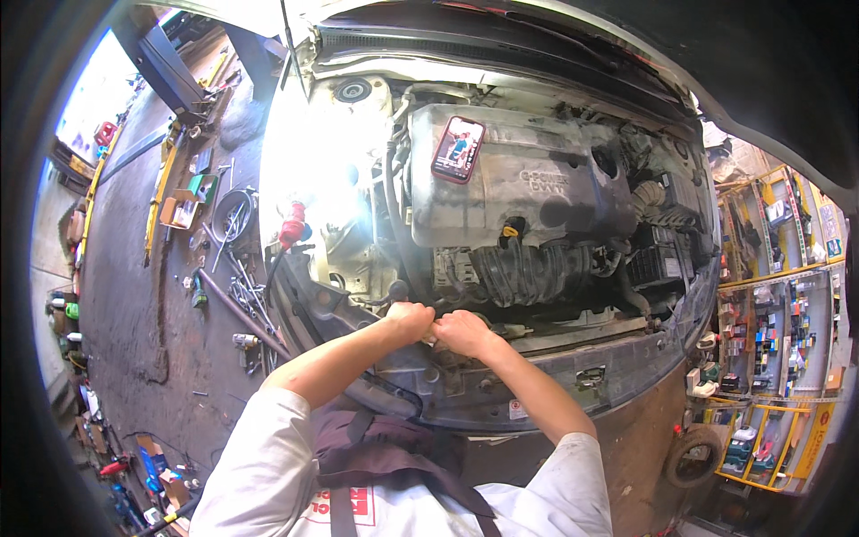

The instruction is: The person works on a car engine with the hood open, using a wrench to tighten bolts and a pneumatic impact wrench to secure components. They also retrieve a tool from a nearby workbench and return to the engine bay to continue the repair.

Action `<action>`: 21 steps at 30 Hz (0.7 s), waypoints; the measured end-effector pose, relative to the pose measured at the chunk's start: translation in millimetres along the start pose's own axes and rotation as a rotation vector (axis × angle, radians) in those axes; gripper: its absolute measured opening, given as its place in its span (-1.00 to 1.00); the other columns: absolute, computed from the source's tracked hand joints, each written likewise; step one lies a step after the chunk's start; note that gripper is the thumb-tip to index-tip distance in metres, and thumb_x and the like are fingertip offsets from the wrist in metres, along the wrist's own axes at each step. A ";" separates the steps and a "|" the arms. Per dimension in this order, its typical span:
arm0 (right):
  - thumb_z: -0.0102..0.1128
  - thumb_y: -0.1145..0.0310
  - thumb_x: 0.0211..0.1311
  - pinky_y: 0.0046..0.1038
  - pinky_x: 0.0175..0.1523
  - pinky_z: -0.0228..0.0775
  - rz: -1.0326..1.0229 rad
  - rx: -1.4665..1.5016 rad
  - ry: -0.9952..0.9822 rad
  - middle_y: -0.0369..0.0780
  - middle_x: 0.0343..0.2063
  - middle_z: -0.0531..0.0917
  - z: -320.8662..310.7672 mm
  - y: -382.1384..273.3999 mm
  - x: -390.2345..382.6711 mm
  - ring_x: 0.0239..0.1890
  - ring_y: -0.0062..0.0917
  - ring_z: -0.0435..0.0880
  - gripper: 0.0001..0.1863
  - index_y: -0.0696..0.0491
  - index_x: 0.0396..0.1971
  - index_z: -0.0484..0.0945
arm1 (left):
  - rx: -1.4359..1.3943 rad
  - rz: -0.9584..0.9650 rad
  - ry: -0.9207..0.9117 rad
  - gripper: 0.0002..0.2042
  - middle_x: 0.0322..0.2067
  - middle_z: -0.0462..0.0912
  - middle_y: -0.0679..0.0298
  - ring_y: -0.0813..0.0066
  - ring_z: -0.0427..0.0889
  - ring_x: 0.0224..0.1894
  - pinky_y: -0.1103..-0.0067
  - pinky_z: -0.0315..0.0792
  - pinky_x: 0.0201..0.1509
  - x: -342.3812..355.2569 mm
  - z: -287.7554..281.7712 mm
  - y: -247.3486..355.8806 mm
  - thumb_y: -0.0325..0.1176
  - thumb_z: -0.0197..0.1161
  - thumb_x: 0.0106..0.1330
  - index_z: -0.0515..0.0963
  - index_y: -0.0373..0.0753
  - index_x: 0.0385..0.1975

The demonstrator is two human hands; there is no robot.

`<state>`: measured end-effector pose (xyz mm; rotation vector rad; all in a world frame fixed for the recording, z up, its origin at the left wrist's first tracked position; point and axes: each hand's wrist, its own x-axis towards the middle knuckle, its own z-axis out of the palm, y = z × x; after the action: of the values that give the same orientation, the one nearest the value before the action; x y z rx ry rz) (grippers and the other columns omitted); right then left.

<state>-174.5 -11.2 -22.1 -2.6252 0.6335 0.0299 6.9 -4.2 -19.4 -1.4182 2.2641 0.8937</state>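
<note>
My left hand (pixel 410 320) and my right hand (pixel 461 333) are closed side by side at the front edge of the engine bay (pixel 555 268), gripping something small that their fingers mostly hide. A dark rounded knob (pixel 397 291) shows just beyond my left hand. Behind them are black ribbed intake pipes (pixel 528 273) and a grey engine cover (pixel 519 206), with a phone (pixel 458 149) lying on it, screen up. A red object (pixel 292 224) sits on the left side of the bay beside a bright glare. A yellow loop (pixel 510 231) is at the cover's front edge.
The raised hood (pixel 761 80) overhangs at upper right. On the floor (pixel 152 313) to the left lie a metal bowl (pixel 234 215), scattered tools (pixel 250 300) and an open box (pixel 183 206). Yellow shelving (pixel 778 268) with parts and a tyre (pixel 692 455) stand at right.
</note>
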 end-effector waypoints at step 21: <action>0.41 0.04 0.04 -0.28 -0.24 0.50 0.045 -0.141 0.022 -0.26 -0.46 0.68 8.9 -9.4 -5.7 -0.32 -0.35 0.72 -0.61 0.01 -0.30 0.56 | 0.006 0.038 0.015 -0.77 -0.26 0.74 0.06 0.06 0.75 -0.16 0.26 0.60 -0.12 2.0 0.6 0.4 -0.27 0.27 0.22 0.57 -0.23 -0.19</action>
<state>-174.8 2.5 -25.6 -2.7490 0.7229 0.0610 5.6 -5.1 -20.8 -1.3882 2.3104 0.8902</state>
